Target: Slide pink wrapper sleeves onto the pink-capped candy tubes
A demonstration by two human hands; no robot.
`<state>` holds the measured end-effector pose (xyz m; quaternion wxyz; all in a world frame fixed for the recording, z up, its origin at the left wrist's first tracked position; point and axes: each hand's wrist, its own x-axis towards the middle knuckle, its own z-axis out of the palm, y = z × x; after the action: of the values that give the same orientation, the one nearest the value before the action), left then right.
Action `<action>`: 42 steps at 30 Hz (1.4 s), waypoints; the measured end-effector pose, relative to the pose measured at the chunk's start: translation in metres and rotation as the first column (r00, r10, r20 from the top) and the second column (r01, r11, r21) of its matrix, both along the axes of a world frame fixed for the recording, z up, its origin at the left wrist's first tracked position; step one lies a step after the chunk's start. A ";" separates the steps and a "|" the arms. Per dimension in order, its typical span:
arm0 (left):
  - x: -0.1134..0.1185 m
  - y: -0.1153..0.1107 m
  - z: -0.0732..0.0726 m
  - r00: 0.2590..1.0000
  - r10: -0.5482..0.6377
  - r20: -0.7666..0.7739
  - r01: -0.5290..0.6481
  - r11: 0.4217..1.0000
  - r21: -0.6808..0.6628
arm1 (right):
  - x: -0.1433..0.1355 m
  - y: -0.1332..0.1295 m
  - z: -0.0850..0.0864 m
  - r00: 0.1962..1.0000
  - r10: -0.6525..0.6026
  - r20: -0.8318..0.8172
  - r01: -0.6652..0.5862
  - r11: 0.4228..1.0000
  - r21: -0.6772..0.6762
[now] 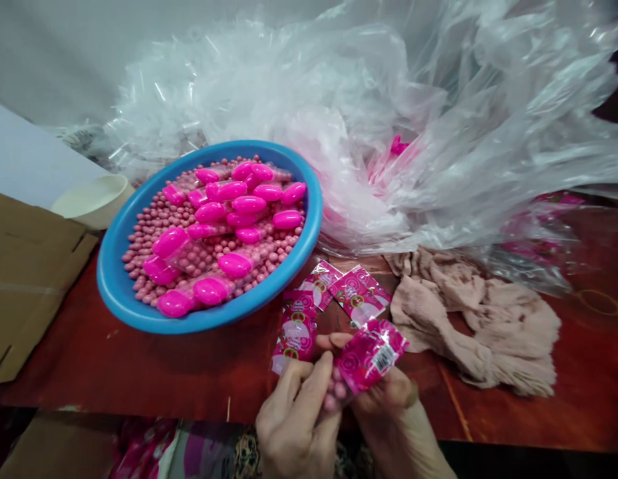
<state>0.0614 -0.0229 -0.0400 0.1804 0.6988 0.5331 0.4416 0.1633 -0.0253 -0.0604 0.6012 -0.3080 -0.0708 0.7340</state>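
Near the table's front edge, my left hand (299,416) is closed on the lower left side of a clear packet of pink balls (335,389). On the right side of the same packet is my right hand (394,406), its fingers closed behind a bright pink printed wrapper (371,356) with a barcode. The wrapper covers the packet's upper part. Several flat pink wrappers (296,326) lie just beyond my hands. To the left stands a blue basin (189,322) full of small pink balls (156,233), with several bright pink capped containers (211,213) on top.
Clear plastic bags (269,80) are heaped behind the basin and to the right. A crumpled beige cloth (478,319) lies right of my hands. Cardboard (34,273) and a pale bowl (96,199) are at the left. The red table (139,372) ends close to my body.
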 end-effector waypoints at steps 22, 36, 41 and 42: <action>0.010 0.020 0.028 0.535 0.484 0.693 0.420 0.559 -0.715 | -0.009 0.011 0.022 0.939 -0.115 0.323 0.147 0.986 -0.075; 0.019 0.017 0.016 0.490 0.528 0.694 0.229 0.689 -0.687 | -0.005 0.005 0.020 0.885 0.052 0.462 0.014 0.990 -0.138; 0.023 0.009 0.002 0.425 0.544 0.724 0.246 0.700 -0.670 | -0.010 0.002 0.021 0.860 0.043 0.509 0.021 0.992 -0.120; 0.024 0.008 -0.001 0.400 0.543 0.739 0.289 0.690 -0.663 | -0.009 0.002 0.020 0.857 0.046 0.513 0.016 0.993 -0.115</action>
<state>0.0851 -0.0147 -0.0406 0.6531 0.1654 0.5279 0.5170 0.1548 -0.0237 -0.0404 0.5358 -0.5264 -0.1887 0.6326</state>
